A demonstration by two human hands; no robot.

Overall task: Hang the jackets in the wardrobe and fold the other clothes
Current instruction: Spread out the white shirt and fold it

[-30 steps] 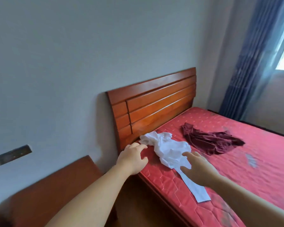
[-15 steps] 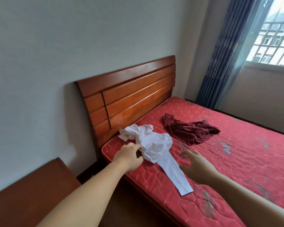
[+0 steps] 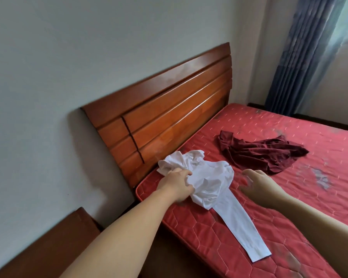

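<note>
The person is leaning over the near corner of the bed, and only the two bare forearms and hands are showing; the rest of the body is out of view. The left hand is gripping the white garment, its fingers curled into the crumpled cloth so that the fingertips are lying buried in the folds. The garment is lying bunched on the red mattress close to the wooden headboard, with one long flat strip, a sleeve or a leg, I cannot tell which, trailing toward the mattress's near edge.

The right hand is hovering just beside the bunched cloth, on its right. It is smeared by motion blur, so whether its fingers are spread or together is hard to make out, and whether it is touching the mattress I cannot tell.

Farther along the mattress a dark red garment is lying in a rumpled heap, apart from the white one; its shape is too crumpled to name. A blue curtain is hanging at the far right, cut off by the frame, and a piece of brown wooden furniture is poking in at the lower left, mostly cropped.
</note>
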